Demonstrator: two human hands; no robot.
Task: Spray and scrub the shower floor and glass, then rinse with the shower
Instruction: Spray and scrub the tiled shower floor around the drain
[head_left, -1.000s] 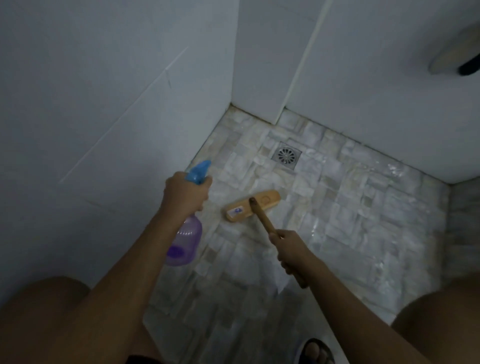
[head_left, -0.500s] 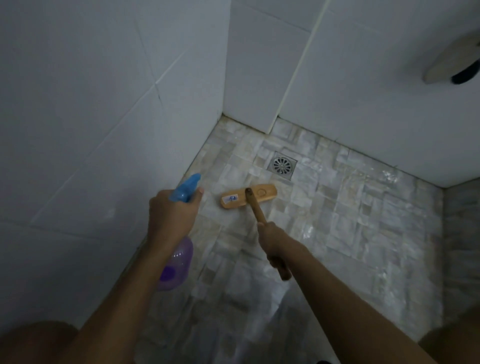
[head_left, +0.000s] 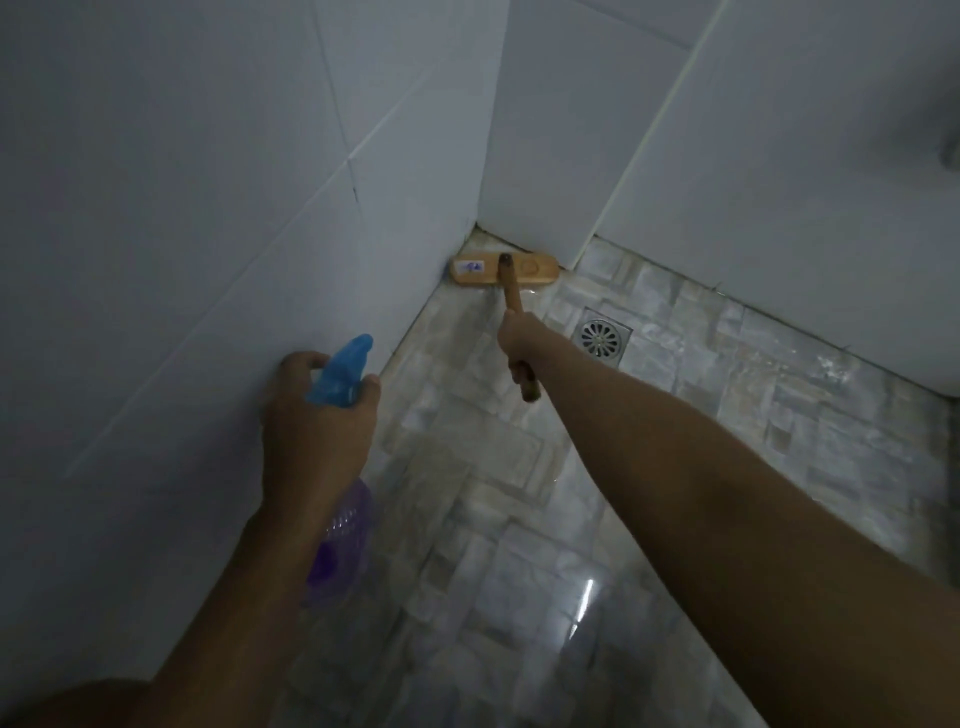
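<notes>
Nearest, at lower left of the frame, the left hand wraps its grip round one spray bottle of ribbed purple plastic with a blue trigger head. Above centre, the right hand has its grip closed on the round wooden handle of one scrubbing brush, near one slotted metal drain. Farthest, the brush's oblong wooden head rests on the wet stone-mosaic shower floor in the corner; the blue marks on its white label are unreadable.
</notes>
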